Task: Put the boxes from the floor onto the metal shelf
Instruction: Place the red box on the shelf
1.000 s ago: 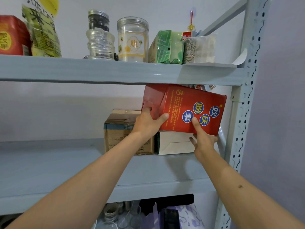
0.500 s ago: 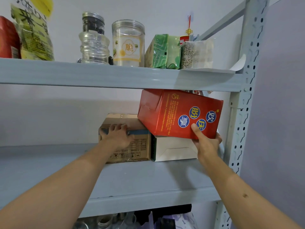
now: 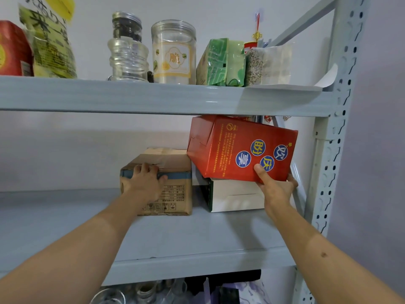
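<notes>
Two hands work at the shelf's [image 3: 197,233] right end: the right hand [image 3: 276,187] grips a tilted red box [image 3: 241,148], while the left hand [image 3: 145,179], fingers flat, steadies a cardboard box [image 3: 173,172], probably making room.

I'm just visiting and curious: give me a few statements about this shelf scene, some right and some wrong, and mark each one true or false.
1. The red box sits tilted on top of the white box. True.
2. The left hand grips the red box. False: it rests on the brown cardboard box, fingers over its top front edge.
3. The right hand holds the red box at its lower right corner, thumb on the front face. True.
4. The brown cardboard box is on the top shelf beside the jars. False: it stands on the middle shelf, left of the white box.
5. The clear jar with the yellow label is on the floor. False: it stands on the upper shelf.
</notes>
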